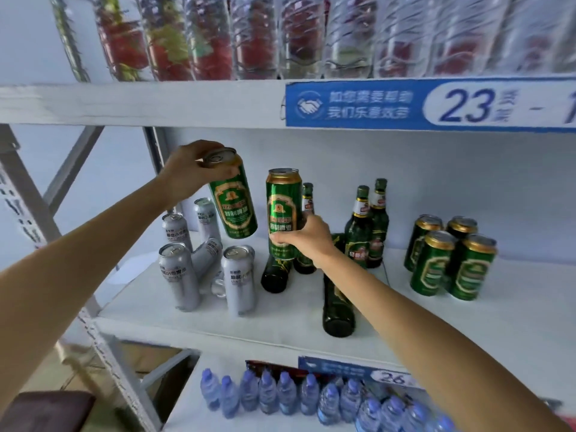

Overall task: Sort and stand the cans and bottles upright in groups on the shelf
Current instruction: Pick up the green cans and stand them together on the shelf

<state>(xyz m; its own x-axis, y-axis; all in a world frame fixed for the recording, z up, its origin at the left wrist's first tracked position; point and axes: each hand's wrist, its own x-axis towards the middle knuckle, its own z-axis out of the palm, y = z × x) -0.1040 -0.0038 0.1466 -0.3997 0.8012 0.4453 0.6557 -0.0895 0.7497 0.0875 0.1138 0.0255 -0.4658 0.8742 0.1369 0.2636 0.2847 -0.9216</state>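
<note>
The white shelf board (514,322) carries three kinds of stock, and the sort is judged partly complete; positions below are given relative to the standing green glass bottles (369,226) near its centre.

Well to the right of those bottles, a cluster of four green cans (448,260) stands upright and together; this group appears finished apart from the cans in hand. Left of the bottles, the silver cans (205,254) are mostly upright; one leans among them (207,254) and one lies on its side (218,286), so this group needs righting. Just in front of the standing bottles, two dark green bottles lie flat: one (338,304) pointing outward toward the shelf edge, one (276,274) partly hidden behind a held can; both remain to be stood up.

The left hand (193,169) pinches a tilted green can (233,194) at its top rim, raised left of the bottles; the right hand (304,236) is wrapped around the lower body of an upright green can (283,210), directly in front of the bottles; both cans are clear of the board and judged bound for the green cluster.
</note>
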